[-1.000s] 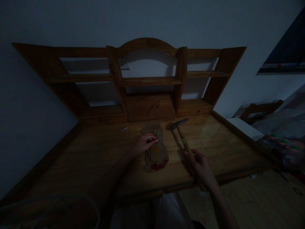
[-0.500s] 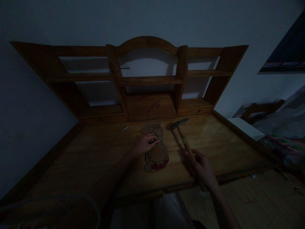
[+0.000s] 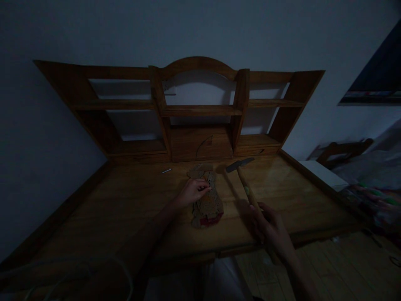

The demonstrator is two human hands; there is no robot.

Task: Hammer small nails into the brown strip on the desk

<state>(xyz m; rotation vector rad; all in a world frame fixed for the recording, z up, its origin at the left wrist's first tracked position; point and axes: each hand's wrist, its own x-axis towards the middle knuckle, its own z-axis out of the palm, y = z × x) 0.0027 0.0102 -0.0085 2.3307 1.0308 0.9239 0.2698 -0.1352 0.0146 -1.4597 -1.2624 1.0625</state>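
Note:
My right hand (image 3: pixel 269 225) is wrapped round the wooden handle of a hammer (image 3: pixel 244 182). The hammer's dark metal head points away from me, above the desk, and its shadow falls to the left. My left hand (image 3: pixel 196 191) is closed in a pinch over a torn, worn piece of cardboard (image 3: pixel 208 207) with a red patch at its near end. A thin dark thing seems to stand at the fingertips, but it is too small and dim to name. Left of the cardboard's far end lie small, thin shiny metal pieces (image 3: pixel 166 170), perhaps nails.
The wooden desk (image 3: pixel 125 200) has a raised edge on the right. A wooden shelf unit (image 3: pixel 200 110) rises along its back against the wall. To the right are a white surface (image 3: pixel 322 173), a wooden chair back (image 3: pixel 343 150) and a plastic-covered heap (image 3: pixel 372 167). The room is dim.
The hammer has shifted slightly right and its head stands a little farther from its shadow. My left hand stays pinched over the cardboard. The view has tilted slightly.

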